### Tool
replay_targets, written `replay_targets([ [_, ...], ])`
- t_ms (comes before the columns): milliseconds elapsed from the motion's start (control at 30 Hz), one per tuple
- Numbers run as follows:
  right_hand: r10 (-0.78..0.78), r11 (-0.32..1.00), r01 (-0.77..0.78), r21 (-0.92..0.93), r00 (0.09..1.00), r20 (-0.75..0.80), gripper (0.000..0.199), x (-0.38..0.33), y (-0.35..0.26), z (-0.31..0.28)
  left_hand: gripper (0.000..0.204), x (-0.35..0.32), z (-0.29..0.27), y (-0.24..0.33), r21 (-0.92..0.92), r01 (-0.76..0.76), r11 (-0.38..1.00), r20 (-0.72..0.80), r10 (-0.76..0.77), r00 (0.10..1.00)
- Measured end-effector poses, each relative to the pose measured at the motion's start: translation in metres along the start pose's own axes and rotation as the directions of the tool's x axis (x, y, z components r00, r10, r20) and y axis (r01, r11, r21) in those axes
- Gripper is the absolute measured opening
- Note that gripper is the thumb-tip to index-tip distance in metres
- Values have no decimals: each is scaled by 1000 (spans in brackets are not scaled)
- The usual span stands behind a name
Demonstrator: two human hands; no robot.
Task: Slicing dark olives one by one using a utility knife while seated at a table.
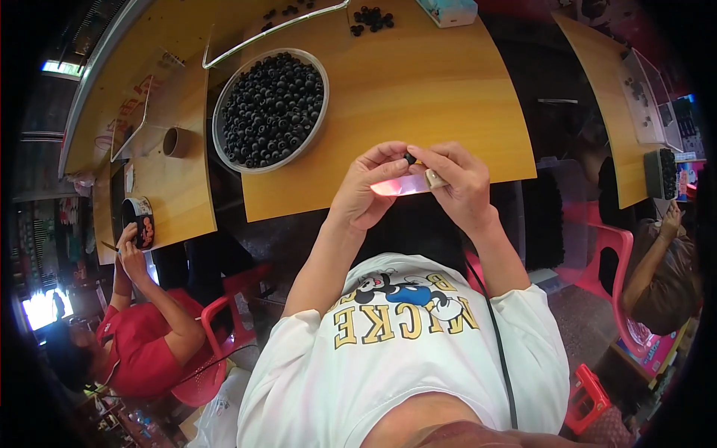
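Just past the near edge of the table, my left hand (364, 187) and my right hand (464, 179) meet with bent fingers. Between their fingertips is a small black round piece (410, 159), pinched from both sides. A beige wrap or small pale object (435, 179) shows at a finger of my right hand; which it is I cannot tell. Below the fingers a bright pinkish-white strip (403, 185) shines, its kind unclear. To the left on the table stands a clear round tub (323, 123) heaped with black round pieces (272, 108), many with a hole.
More black pieces (371, 19) lie at the table's (418, 89) far side, near a light-blue packet (450, 11) and a clear-walled stand (276, 31). A person in red (149, 336) works at the left; another person (665, 276) sits at the right by a pink chair (616, 261).
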State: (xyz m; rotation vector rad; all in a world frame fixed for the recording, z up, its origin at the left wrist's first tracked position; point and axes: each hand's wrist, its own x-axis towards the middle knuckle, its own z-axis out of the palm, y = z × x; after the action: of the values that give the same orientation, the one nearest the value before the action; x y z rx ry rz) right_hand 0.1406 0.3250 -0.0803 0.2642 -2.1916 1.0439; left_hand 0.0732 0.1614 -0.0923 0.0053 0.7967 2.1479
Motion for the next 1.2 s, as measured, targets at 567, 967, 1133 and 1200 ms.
replay_targets([
  [567,-91,975,96,-200,995,32,23,-6,-14,-6,18,-5,-8,-14,-264,-9,964,26,16,1000],
  [967,29,964,18,-266,985,172,29,-7,-22,-13,20,-9,-10,-11,-202,-13,979,92,32,995],
  [1133,34,958,16,-286,985,170,29,-9,-21,-13,21,-11,-10,-13,-213,-9,977,85,28,996],
  [1200,31,959,16,-282,986,163,29,-9,-18,-13,22,-10,-12,-14,-230,4,973,122,25,992],
])
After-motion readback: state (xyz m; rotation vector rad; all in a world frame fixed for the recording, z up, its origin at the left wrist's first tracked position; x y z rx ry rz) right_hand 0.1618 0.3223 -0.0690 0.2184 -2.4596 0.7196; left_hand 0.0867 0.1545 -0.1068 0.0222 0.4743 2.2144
